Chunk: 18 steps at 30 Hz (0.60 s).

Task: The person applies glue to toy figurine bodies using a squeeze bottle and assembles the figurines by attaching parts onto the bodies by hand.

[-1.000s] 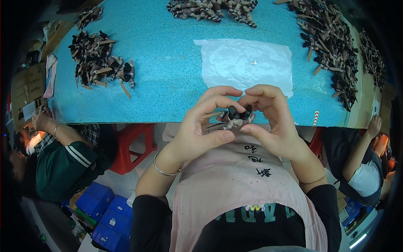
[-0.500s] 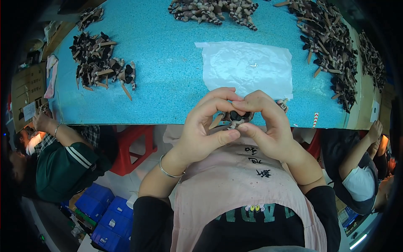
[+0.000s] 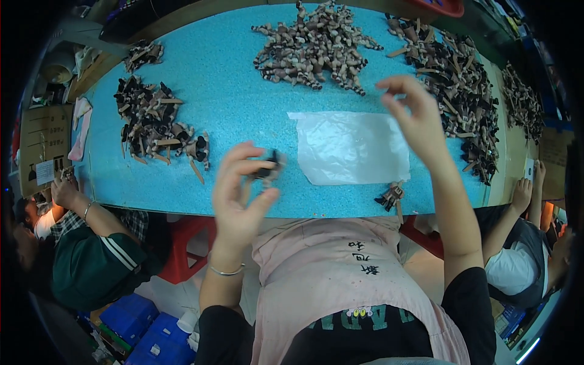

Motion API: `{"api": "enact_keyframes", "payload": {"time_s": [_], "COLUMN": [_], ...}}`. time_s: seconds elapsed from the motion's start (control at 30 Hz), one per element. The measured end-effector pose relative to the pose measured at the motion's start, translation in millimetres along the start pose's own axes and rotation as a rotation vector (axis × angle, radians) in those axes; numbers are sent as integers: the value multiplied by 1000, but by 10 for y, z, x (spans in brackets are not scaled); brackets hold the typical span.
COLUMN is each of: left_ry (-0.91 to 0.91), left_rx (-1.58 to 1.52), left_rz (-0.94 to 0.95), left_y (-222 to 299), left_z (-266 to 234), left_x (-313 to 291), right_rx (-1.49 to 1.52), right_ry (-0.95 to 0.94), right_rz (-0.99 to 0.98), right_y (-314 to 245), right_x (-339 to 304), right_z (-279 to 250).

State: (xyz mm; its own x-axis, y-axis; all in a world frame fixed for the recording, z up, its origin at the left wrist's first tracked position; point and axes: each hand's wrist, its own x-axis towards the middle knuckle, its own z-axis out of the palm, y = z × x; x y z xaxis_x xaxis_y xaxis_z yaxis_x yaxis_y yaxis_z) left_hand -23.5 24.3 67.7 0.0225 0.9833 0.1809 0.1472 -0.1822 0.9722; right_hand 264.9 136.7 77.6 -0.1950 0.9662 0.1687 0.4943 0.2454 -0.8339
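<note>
My left hand (image 3: 233, 198) is raised over the table's near side, left of a translucent white sheet (image 3: 350, 152). Its fingers and thumb pinch a small toy figure (image 3: 267, 171) with a black part; motion blurs the details. My right hand (image 3: 420, 118) hangs above the sheet's far right corner, thumb and fingers apart, with nothing visible in it. It lies between a heap of beige-and-brown figures (image 3: 316, 52) at the back and a darker heap (image 3: 459, 85) at the right. One finished-looking figure with a flat tan piece (image 3: 391, 196) lies by the sheet's near right corner.
More figures form a heap (image 3: 149, 118) at the left and another (image 3: 522, 103) at the far right. On the left, a co-worker's hand (image 3: 67, 190) holds something small; another person's hands (image 3: 524, 191) are at right. Red stools (image 3: 182, 249) stand under the table edge.
My hands have parted from around the figure. The left carries it leftward; the right has let go and reached forward and right. The view has tilted, showing more of the table's back.
</note>
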Motion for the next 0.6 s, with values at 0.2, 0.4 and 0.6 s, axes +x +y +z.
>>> {"api": "enact_keyframes", "payload": {"time_s": [0.2,0.4,0.6], "left_ry": [340,500,362], "left_rx": [406,793,984], "left_rz": [190,268,124], "left_y": [7,-142,-389], "left_z": [-781,-1314,-1416], "left_x": [373,698,806], "right_rx": [-326,-458,-644], "right_ry": [86,-18,-32], "right_rz": [47,48,117], "right_y": [700,751,708], "right_x": [976,1331,1325], "right_z": [-202,33,58]}}
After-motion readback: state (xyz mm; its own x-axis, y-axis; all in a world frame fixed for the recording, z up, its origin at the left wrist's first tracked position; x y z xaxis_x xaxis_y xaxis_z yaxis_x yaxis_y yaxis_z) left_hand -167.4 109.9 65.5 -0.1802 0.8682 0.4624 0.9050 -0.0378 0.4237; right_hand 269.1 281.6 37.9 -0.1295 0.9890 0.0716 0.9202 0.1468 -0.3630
